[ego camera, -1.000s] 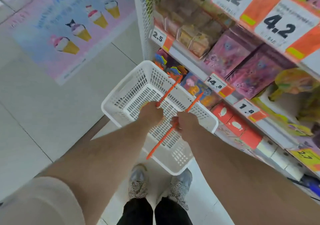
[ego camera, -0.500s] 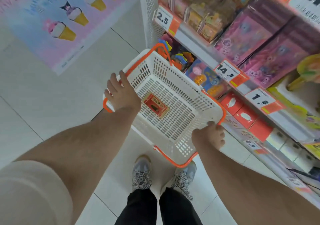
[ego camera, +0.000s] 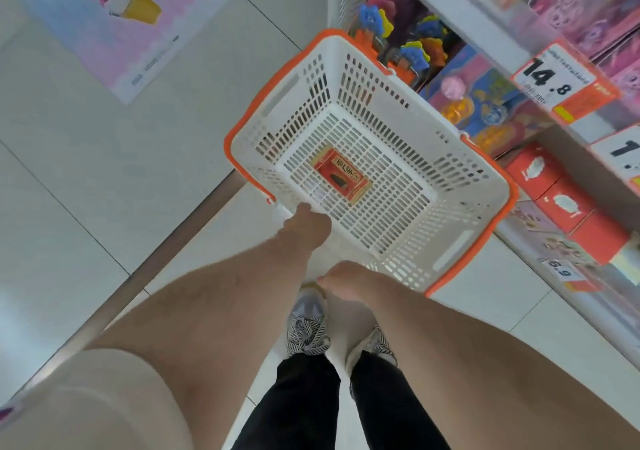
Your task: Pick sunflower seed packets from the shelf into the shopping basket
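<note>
Your basket (ego camera: 460, 186) sits low over the floor (ego camera: 104, 179), just beside the shelf (ego camera: 485, 9), its orange handles folded down along the rim. One red seed packet (ego camera: 341, 174) lies flat on the basket's slotted bottom, near the middle and slightly toward your side, apart from all four walls.

Your left hand (ego camera: 306, 224) is at the near left corner of the basket, touching the rim; its fingers curl down out of sight over the edge, so you cannot tell whether they grip it or only rest there. Your right hand (ego camera: 346, 276) is at the near wall, lower and closer to you, knuckles up and fingers hidden beneath; whether it holds the basket cannot be told either.

On the shelf beside the basket stand red boxes (ego camera: 540, 176) and, above them, a price tag (ego camera: 554, 75) reading 14.8. Your shoes (ego camera: 308, 325) stand on the tiles right below your hands.
</note>
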Demonstrator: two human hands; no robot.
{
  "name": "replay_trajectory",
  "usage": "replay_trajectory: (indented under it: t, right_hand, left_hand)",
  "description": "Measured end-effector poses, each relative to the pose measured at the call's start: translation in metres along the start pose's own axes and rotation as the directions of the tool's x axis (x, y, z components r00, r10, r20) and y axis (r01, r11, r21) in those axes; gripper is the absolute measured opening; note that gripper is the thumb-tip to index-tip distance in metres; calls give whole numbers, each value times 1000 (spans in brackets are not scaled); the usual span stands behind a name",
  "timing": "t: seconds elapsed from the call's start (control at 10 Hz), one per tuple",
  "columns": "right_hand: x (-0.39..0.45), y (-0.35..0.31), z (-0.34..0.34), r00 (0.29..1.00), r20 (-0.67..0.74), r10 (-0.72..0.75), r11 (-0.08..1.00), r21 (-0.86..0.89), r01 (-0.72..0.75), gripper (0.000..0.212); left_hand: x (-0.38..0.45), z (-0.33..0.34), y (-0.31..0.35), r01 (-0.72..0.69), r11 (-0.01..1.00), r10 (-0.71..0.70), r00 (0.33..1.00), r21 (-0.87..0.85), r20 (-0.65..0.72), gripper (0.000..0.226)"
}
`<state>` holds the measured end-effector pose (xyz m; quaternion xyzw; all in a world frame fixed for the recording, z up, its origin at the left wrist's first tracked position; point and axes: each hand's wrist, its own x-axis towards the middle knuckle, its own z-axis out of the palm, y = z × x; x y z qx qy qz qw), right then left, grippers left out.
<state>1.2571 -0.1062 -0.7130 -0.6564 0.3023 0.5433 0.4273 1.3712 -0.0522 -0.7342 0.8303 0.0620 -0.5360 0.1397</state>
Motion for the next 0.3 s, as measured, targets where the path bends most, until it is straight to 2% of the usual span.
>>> replay_trajectory:
  t: [0.1, 0.2, 0.3]
  right_hand:
    - [0, 5, -5, 1000, -7, 24, 1000, -10, -24, 35]
    - [-7, 4, -15, 1000, -23, 13, 1000, 28, -13, 36]
    - [-32, -3, -31, 990, -139, 11, 1000, 30, -7, 34]
  left_hand:
    - [-17, 1, 12, 6, 999, -5, 999, -39, 35, 71]
    - [-23, -3, 24, -74, 995, 70, 996, 65, 62, 61]
    - [-49, -17, 37, -90, 982, 93, 996, 163, -8, 48]
